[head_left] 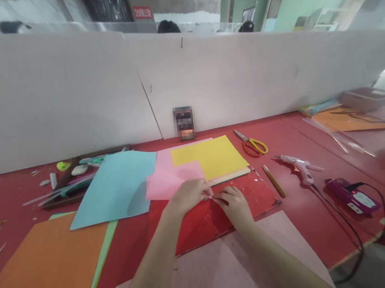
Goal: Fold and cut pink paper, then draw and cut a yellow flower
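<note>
Both hands meet over a red board (202, 232). My left hand (191, 193) is closed, its fingertips pinching a small piece of pink paper (211, 197). From the other side my right hand (235, 205) pinches the same piece, its fingers closed and curled. The fingers hide much of the piece, so its full shape cannot be made out. Just behind my left hand lies a pink sheet (169, 182), partly over a yellow sheet (210, 156). A large pale pink sheet (209, 275) lies under my forearms.
Left are a light blue sheet (117, 184), an orange sheet (50, 269) and a dark tray (61, 201) of tools. Right lie scissors (252, 144), a yellowish stick (274, 181), a glue gun (298, 166) and a purple power box (352, 197) with cable. A white partition (70, 97) stands behind.
</note>
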Action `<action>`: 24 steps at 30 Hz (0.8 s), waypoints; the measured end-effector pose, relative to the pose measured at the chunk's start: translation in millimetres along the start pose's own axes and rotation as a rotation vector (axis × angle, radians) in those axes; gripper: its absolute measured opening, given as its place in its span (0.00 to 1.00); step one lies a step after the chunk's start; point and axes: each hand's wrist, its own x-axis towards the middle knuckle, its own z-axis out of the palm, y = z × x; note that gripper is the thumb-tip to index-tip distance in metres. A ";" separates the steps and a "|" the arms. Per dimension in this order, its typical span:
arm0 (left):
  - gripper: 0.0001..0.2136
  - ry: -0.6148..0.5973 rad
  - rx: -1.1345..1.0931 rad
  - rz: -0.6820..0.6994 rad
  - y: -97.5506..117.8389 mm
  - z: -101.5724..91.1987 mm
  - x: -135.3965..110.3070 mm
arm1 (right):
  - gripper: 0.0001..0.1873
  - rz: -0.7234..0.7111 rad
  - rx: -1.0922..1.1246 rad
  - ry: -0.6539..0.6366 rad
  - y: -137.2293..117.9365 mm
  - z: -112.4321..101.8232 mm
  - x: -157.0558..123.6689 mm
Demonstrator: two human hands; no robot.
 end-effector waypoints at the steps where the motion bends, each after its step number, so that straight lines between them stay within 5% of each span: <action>1: 0.06 0.003 -0.001 0.001 0.0 -0.4 0.0 | 0.09 0.012 0.034 0.003 0.6 -0.5 -0.2; 7: 0.08 -0.015 -0.014 0.038 -2.0 -0.1 1.2 | 0.09 0.092 0.181 0.012 5.1 -3.5 -0.6; 16: 0.09 0.002 -0.026 0.006 -1.6 1.3 -0.5 | 0.12 -0.023 -0.012 -0.043 0.4 -5.4 -1.3; 24: 0.08 0.015 -0.026 0.021 -1.0 -0.3 1.4 | 0.10 0.033 0.160 0.016 6.9 -2.6 -2.6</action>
